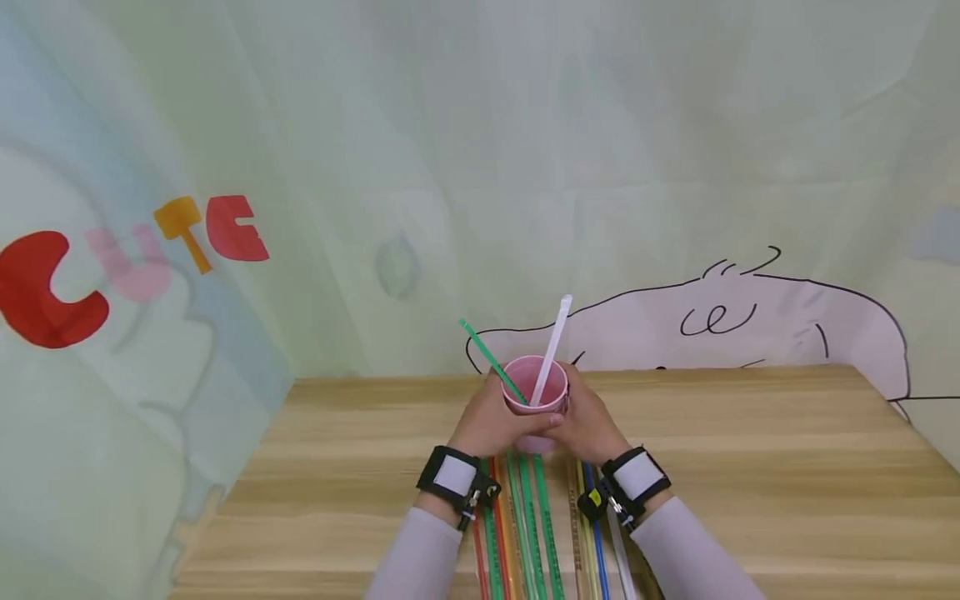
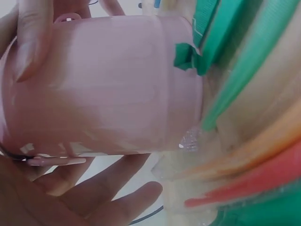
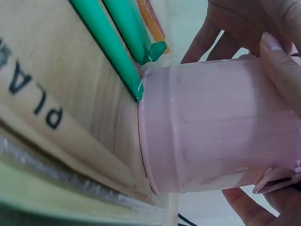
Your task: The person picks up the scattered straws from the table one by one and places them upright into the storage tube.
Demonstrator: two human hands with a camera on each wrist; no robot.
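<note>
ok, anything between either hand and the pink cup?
Nothing visible: the left hand and right hand both hold the pink cup directly, one from each side. The row of straws lies by its base, outside both grips.

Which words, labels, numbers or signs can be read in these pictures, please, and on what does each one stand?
"CUTE": in coloured letters on the wall cloth.
"PLA": on the brown straw, right wrist view; the next mark is cut off.
Too small or blurred to read: the print on the green straws.
Pink cup: no readable text.
</note>
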